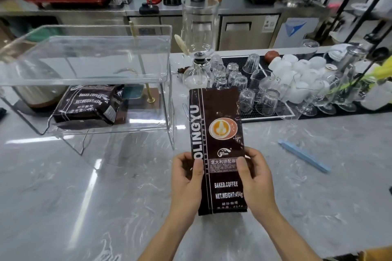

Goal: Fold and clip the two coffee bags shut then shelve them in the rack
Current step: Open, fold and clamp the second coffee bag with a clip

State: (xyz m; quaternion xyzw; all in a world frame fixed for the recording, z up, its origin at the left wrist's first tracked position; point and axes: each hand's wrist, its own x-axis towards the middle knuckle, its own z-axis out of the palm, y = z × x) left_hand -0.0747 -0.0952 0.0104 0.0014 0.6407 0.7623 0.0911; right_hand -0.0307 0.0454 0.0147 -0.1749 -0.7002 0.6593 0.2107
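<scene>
A tall dark brown coffee bag [218, 133] stands upright on the marble counter in front of me, its top unfolded. My left hand [187, 178] grips its left side and my right hand [255, 178] grips its right side, thumbs on the front. A second dark coffee bag [87, 103] lies flat on the lower shelf of the clear acrylic rack [106, 48] at the left. A light blue sealing clip [304, 155] lies on the counter to the right of the held bag.
Behind the bag stands a glass siphon coffee maker [198, 48]. A black mat [265, 112] with several upturned glasses and white cups runs along the right. A metal kettle sits behind the rack. Back counter holds grinders and a red machine.
</scene>
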